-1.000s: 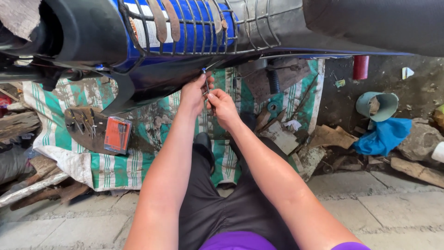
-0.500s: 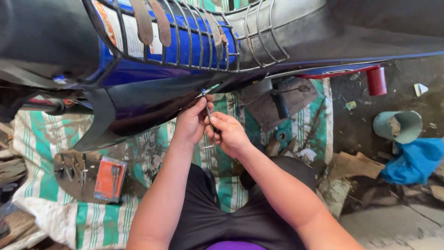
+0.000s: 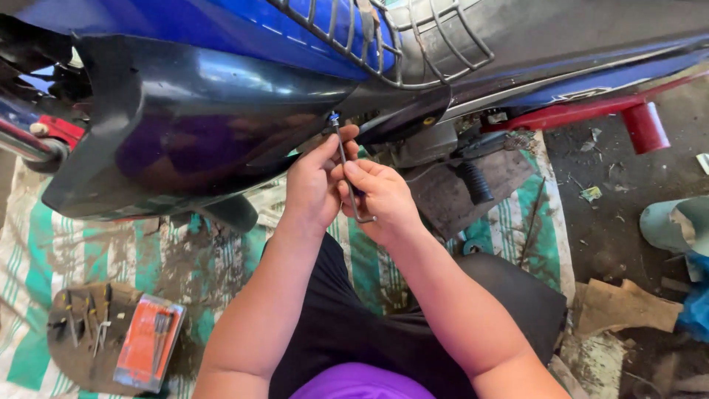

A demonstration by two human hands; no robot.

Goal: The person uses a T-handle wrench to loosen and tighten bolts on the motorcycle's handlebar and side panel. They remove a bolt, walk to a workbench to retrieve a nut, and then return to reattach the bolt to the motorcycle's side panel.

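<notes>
A blue and black motorcycle body panel (image 3: 199, 125) fills the top of the head view. Under its lower edge, both my hands meet on a thin L-shaped metal key (image 3: 347, 181). My left hand (image 3: 314, 181) pinches the upper shaft of the key near its tip, which points up at a small blue fastener (image 3: 334, 118) on the panel. My right hand (image 3: 380, 199) grips the lower part of the key, whose bent end sticks out below my fingers.
A green-striped dirty cloth (image 3: 148, 258) lies under the motorcycle. On it at lower left lie a brown tool pad (image 3: 77, 332) with several small tools and an orange packet (image 3: 148, 340). A footpeg (image 3: 476, 181), a red pipe (image 3: 642, 125) and debris sit to the right.
The view has closed in on the panel and shifted. My hands stay together on the key, now higher against the panel's underside.
</notes>
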